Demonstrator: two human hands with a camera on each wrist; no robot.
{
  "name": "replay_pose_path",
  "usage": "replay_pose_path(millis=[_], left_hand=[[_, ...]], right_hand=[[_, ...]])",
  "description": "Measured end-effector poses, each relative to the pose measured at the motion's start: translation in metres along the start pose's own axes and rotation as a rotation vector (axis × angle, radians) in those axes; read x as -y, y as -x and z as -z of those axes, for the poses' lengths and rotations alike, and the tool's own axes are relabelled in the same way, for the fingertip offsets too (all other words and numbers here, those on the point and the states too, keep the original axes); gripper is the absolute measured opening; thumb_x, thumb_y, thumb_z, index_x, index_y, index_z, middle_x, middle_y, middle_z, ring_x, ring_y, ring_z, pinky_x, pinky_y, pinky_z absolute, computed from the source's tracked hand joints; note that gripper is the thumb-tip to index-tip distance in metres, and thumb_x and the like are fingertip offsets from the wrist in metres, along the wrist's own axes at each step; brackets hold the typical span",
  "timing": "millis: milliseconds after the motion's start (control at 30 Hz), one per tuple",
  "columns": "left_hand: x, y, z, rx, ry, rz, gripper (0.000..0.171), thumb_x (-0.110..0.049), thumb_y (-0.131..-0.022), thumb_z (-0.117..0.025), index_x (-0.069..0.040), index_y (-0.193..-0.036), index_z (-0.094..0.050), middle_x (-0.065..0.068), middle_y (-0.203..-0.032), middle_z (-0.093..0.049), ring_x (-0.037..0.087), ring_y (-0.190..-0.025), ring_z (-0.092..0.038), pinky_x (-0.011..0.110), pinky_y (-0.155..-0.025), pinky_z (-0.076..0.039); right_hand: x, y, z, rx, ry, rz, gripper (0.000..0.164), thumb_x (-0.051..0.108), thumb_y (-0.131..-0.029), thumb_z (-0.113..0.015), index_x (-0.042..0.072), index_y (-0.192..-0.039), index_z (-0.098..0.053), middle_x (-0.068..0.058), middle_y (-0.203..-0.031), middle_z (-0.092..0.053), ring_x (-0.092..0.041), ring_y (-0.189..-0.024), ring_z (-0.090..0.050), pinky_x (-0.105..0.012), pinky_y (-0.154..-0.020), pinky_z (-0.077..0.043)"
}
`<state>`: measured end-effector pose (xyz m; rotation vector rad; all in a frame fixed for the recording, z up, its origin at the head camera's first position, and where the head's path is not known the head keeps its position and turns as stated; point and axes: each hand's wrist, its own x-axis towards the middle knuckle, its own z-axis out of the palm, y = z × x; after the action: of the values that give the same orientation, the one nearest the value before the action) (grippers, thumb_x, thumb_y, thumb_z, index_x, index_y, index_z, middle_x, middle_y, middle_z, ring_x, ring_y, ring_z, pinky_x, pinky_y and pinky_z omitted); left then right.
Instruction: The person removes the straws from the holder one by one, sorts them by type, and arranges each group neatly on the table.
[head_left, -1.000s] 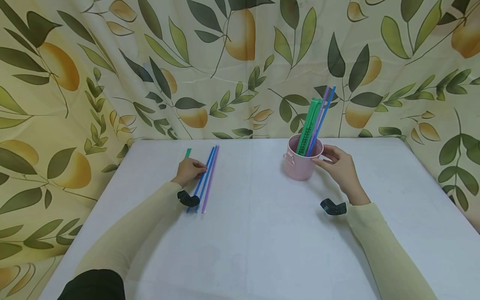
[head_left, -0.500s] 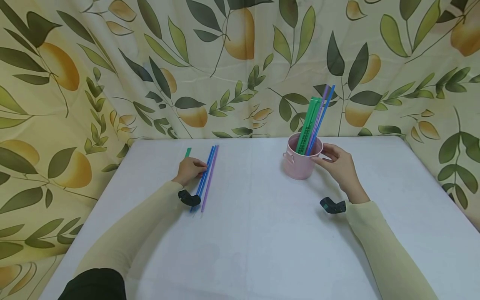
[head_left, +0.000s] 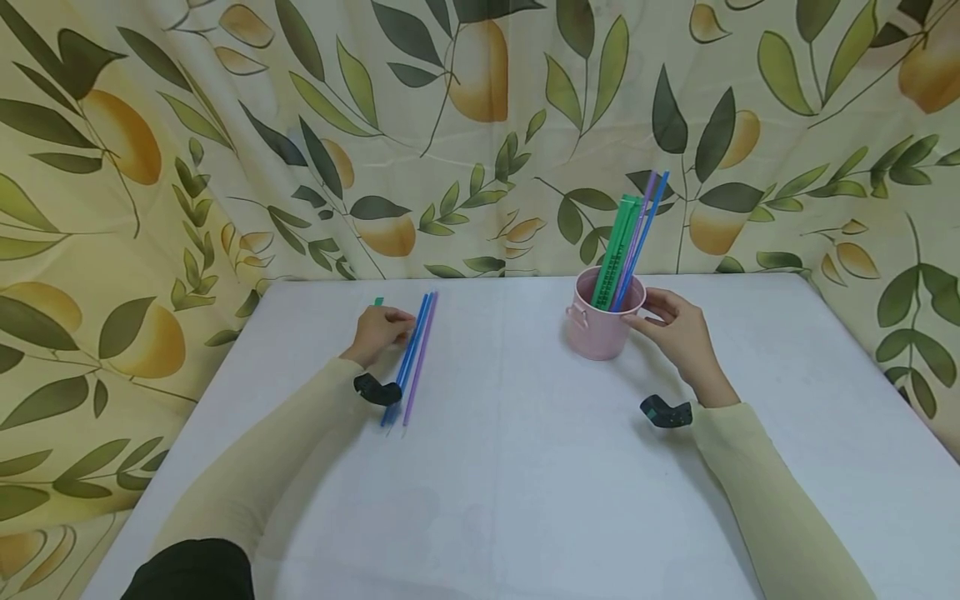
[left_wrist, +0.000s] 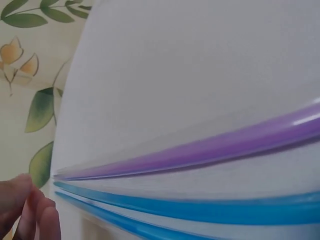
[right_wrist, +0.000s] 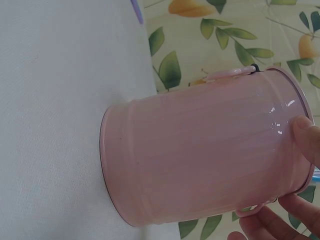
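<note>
Thumb and fingertips close together, my left hand (head_left: pixel 382 329) is right at two blue straws (head_left: pixel 409 358) on the white table. In the left wrist view its fingertips (left_wrist: pixel 47 217) show beside the straws' far ends, with no straw between them. A purple straw (head_left: pixel 422 358) lies just right of the blue ones. Behind the left hand a green strip (head_left: pixel 378 301) is mostly hidden. My right hand (head_left: pixel 682 337) grips the rim of a pink bucket (head_left: pixel 603 337), thumb outside it, fingers by a side handle. The bucket stands upright, holding green strips with dark marks (head_left: pixel 618 250) and purple and blue straws (head_left: pixel 647 229).
The white table (head_left: pixel 495 467) ends at a leaf-and-fruit patterned cloth (head_left: pixel 480 192) hanging behind it and at the left. Small loop handles (right_wrist: pixel 232 74) stick out from the bucket's sides. A dark device sits on each wrist.
The left blue straw has shifted right, close against the other. My left hand has then moved slightly away from me, covering more of the green strip. The right hand and bucket stay in place.
</note>
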<state>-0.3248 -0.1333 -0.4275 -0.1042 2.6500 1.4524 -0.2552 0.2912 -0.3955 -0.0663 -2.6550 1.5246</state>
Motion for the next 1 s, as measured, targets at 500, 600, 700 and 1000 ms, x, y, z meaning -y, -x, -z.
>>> replay_pose_path(millis=[500, 600, 700, 1000], left_hand=[[-0.028, -0.004, -0.007, -0.014, 0.033, -0.248, 0.023, -0.015, -0.090, -0.063, -0.001, -0.108, -0.068, 0.021, -0.101, -0.068, 0.032, -0.085, -0.068, 0.023, -0.071, -0.055], [-0.038, -0.004, -0.013, -0.002, -0.015, -0.310, 0.023, -0.019, -0.090, -0.063, -0.004, -0.107, -0.069, 0.021, -0.100, -0.069, 0.034, -0.088, -0.067, 0.023, -0.070, -0.052], [-0.050, -0.005, -0.021, -0.004, -0.037, -0.349, 0.022, -0.019, -0.090, -0.064, -0.005, -0.105, -0.069, 0.020, -0.096, -0.070, 0.032, -0.086, -0.066, 0.021, -0.066, -0.049], [-0.087, -0.006, -0.048, -0.030, -0.068, -0.481, 0.018, -0.019, -0.089, -0.065, -0.006, -0.100, -0.071, 0.011, -0.096, -0.072, 0.021, -0.085, -0.065, 0.024, -0.071, -0.050]], right_hand=[[0.001, 0.001, 0.000, 0.000, -0.002, 0.008, 0.071, 0.039, -0.087, -0.064, 0.004, -0.142, -0.036, -0.020, -0.144, -0.042, -0.036, -0.132, -0.042, -0.029, -0.097, -0.041], [0.001, 0.001, 0.000, 0.001, 0.000, 0.004, 0.071, 0.040, -0.087, -0.064, 0.004, -0.142, -0.036, -0.020, -0.144, -0.042, -0.036, -0.132, -0.042, -0.030, -0.097, -0.041], [0.000, 0.001, 0.001, 0.003, 0.004, -0.001, 0.072, 0.041, -0.087, -0.064, 0.005, -0.143, -0.036, -0.020, -0.144, -0.042, -0.035, -0.132, -0.042, -0.031, -0.098, -0.041], [0.001, 0.001, 0.001, 0.006, 0.007, -0.004, 0.072, 0.040, -0.087, -0.064, 0.005, -0.143, -0.035, -0.019, -0.145, -0.041, -0.036, -0.133, -0.041, -0.034, -0.098, -0.040]])
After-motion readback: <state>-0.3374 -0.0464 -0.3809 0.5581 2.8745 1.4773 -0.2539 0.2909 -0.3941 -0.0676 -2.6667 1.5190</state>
